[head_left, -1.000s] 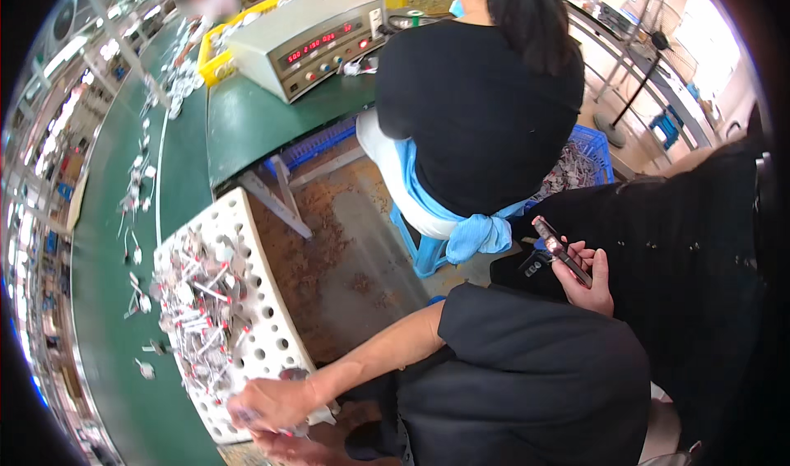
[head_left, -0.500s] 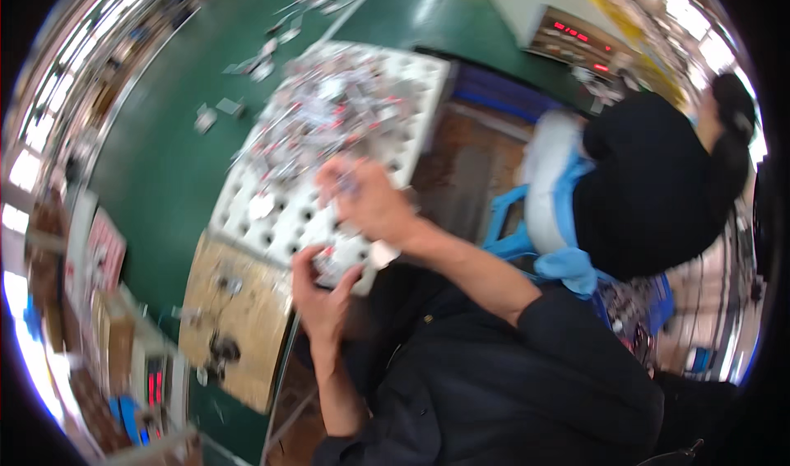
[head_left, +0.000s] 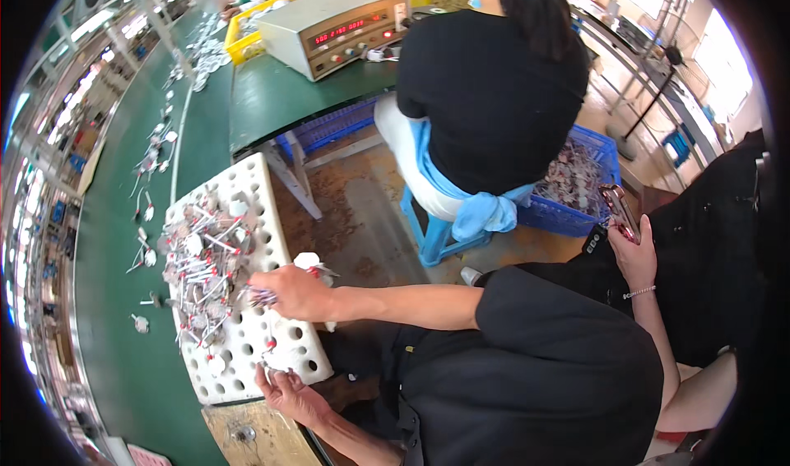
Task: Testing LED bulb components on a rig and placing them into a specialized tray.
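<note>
We have one pile of wired discs, too tangled to count, along the left edge of one perforated white board, likely for easy reach. Our right hand pinches one bunch of leads; whether our left hand, at the near edge, pinches anything we cannot tell.

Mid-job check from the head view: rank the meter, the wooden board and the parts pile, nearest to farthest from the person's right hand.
Measured from the right hand:
1. Parts pile: right beside it, toward picture left.
2. Wooden board: toward the lower edge.
3. Meter: far up the picture, on the green table.
</note>
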`<act>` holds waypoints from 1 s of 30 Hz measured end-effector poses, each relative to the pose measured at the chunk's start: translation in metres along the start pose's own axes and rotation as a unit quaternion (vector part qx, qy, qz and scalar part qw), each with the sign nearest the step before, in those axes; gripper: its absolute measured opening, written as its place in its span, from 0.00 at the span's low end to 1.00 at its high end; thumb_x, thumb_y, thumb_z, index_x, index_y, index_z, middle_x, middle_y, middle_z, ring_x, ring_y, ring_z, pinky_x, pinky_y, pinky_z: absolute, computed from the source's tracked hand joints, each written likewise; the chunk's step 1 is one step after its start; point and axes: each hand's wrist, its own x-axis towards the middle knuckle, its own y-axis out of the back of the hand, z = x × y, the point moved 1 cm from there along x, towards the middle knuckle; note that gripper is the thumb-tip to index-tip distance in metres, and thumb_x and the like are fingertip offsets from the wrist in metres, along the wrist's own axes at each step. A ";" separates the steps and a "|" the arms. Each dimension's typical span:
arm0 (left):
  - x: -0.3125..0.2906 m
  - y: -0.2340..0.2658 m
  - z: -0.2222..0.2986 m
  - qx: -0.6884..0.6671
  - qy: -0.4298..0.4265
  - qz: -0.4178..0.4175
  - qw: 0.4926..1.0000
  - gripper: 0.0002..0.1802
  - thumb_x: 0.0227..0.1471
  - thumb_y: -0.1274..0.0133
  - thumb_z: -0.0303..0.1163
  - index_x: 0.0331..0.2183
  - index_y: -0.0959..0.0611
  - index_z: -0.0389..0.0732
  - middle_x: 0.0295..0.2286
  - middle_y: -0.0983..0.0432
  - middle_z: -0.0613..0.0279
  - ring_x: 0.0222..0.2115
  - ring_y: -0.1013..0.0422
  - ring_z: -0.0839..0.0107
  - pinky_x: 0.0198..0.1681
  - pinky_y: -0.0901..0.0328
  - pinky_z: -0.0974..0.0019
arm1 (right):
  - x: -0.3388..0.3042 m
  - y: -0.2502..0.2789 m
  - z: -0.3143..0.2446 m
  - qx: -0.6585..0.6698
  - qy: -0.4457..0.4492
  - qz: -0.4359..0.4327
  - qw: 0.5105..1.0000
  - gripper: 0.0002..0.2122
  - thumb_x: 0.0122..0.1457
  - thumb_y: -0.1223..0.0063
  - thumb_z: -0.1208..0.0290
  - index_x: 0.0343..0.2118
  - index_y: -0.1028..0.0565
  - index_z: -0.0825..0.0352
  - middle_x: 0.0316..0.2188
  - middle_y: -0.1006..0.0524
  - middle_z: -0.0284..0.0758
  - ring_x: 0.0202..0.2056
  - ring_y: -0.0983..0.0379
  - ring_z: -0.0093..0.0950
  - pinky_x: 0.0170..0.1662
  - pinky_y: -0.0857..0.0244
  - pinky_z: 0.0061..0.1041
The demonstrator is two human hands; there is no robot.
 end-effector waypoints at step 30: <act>-0.012 -0.050 -0.036 0.101 -0.038 -0.146 0.983 0.09 0.63 0.49 0.29 0.39 0.20 0.34 0.32 0.24 0.63 0.28 0.30 0.78 0.27 0.37 0.76 | -0.044 0.057 0.026 0.164 -0.222 0.055 0.960 0.09 0.62 0.46 0.68 0.31 0.23 0.69 0.18 0.21 0.32 0.21 0.27 0.19 0.28 0.34 0.26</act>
